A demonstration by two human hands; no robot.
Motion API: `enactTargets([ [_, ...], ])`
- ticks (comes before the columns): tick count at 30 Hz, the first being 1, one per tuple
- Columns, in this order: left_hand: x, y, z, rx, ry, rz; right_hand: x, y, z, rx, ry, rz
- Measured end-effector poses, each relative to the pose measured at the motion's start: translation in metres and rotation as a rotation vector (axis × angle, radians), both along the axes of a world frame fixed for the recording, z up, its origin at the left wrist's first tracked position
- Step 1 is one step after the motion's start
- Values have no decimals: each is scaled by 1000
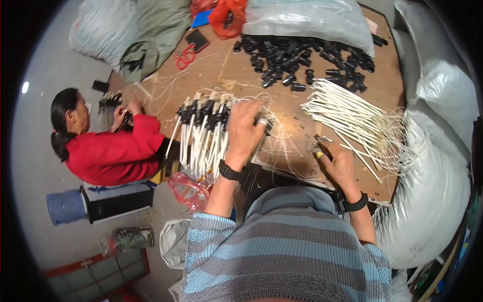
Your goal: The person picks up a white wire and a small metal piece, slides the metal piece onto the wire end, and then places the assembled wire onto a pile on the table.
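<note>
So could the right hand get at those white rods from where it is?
Probably yes: the right hand is close beside the white rods, with nothing visible blocking the way. A small dark piece shows near its fingertips; whether it's held is unclear.

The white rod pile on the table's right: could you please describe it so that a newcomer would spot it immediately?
On the right of the brown table, nearer the wearer than the black pieces, lies the white rod pile. Pale strings trail from its right end, and unlike the black-topped rod bundle beside the left hand, it shows no black.
</note>
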State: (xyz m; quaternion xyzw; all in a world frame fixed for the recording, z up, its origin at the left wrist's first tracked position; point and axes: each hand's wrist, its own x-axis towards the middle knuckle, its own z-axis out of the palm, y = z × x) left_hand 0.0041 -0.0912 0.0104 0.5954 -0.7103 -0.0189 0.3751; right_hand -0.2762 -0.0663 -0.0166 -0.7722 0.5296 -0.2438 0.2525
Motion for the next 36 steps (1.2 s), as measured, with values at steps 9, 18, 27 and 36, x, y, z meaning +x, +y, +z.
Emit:
enactTargets([
  [9, -52, -108, -63, 118, -226, -176, -65, 1, -9, -224, 136, -227],
  [18, -58, -21, -12, -73, 183, -107, -57, -2, 3, -144, 76, -208],
  [27, 71, 74, -9, 95, -226, 809, -9, 3, 15, -78, 19, -1],
  [36, 36, 85, -2, -152, 60, 405, 31, 0, 33, 56, -340, 18],
])
